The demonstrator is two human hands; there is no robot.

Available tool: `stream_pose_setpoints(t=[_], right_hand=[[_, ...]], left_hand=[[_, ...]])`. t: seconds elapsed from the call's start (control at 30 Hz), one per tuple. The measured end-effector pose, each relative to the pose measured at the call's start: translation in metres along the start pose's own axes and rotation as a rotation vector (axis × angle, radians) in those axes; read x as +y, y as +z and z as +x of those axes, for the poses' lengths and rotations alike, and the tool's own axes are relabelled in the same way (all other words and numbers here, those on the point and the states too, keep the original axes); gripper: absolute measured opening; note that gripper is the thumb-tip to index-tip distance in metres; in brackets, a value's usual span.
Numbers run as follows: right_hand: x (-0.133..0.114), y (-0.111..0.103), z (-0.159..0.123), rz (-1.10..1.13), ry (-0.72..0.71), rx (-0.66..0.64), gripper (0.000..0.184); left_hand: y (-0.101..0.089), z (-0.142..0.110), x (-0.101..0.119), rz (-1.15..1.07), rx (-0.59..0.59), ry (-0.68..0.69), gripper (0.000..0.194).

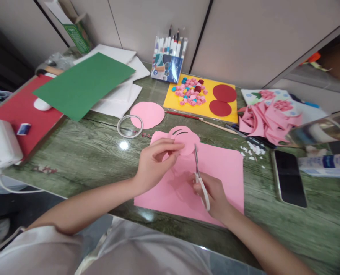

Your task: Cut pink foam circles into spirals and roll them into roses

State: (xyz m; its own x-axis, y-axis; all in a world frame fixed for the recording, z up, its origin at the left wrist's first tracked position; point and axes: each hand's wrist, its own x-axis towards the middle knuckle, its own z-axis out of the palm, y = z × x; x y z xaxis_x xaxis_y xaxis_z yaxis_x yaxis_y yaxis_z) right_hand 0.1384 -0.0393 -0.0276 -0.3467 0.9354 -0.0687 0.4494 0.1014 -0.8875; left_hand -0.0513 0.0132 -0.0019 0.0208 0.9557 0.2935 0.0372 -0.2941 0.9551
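Observation:
Between the thumb and fingers of my left hand (157, 162) is a round pink paper piece (188, 142), with narrow curved strips showing at its far edge. My right hand (212, 193) grips white-handled scissors (202, 187), their blades pointing away from me at the right edge of the piece. Whether the blades are parted is too small to tell. Beneath both hands lies a stack of pink paper sheets (227, 168). Just beyond, a rounded pink cutout (152, 114) rests on the table, partly overlapped by a grey ring (118, 128).
A yellow sheet (170, 101) bears small pompoms (191, 91) and two dark red circles (223, 108). Pink scraps (269, 124) and a phone (290, 177) lie to the right. Green paper (86, 84) and a white charger (2, 145) are left. A marker pack (168, 63) stands behind.

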Motion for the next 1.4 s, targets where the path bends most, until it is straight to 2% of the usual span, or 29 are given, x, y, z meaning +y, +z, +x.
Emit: stream_pose_setpoints(t=[0.27,0.7,1.2,1.4], right_hand=[[-0.0002,-0.0002,-0.0006,-0.042,0.011,-0.007,0.039],[-0.0036,0.0011,-0.0005,0.024,-0.017,0.004,0.041],[0.0015,0.001,-0.0007,-0.05,0.005,0.007,0.043],[-0.0012,0.0012,0.0002,-0.05,-0.005,0.006,0.04]], left_hand=[[-0.0001,0.0002,-0.0024,-0.049,0.011,-0.008,0.026],[0.0025,-0.0015,0.0024,-0.027,-0.002,0.001,0.029],[-0.0005,0.0001,-0.0006,-0.015,0.014,0.01,0.025],[0.0019,-0.0015,-0.0003,-0.061,0.032,-0.026,0.027]])
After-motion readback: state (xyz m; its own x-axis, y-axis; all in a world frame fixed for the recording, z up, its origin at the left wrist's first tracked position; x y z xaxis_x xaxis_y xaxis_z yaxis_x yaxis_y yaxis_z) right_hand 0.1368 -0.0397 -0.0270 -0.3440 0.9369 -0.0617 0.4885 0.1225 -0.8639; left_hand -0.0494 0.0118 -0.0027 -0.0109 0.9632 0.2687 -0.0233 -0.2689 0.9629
